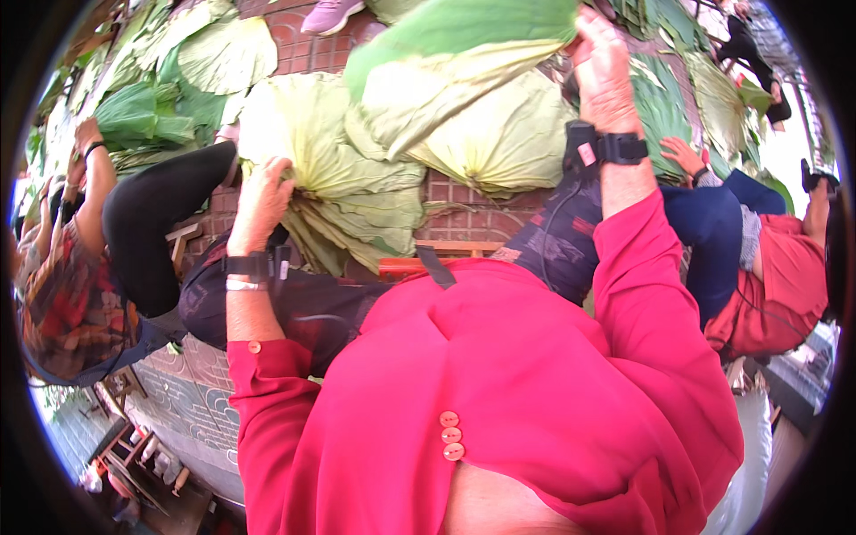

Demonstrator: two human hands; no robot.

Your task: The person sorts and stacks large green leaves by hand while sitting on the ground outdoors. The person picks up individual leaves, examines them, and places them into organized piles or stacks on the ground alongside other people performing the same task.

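My right hand (602, 63) is raised at the upper right, its fingers closed on the edge of a large green lotus leaf (461, 40). That leaf spreads out to the left, its pale underside partly folded over. My left hand (264, 194) grips the gathered middle of a pile of pale green lotus leaves (361, 200) at the centre left. Another pale leaf pile (498, 147) lies on the tiled ground between the two hands, below the raised leaf. Both wrists wear black straps with small devices.
More leaves (227, 57) are spread on the red paving (461, 217) at the upper left. A co-worker in black trousers (164, 221) sits close at the left, another in blue trousers (702, 227) at the right, with a hand (683, 157) on green leaves (659, 107). A pink shoe (331, 17) stands ahead.
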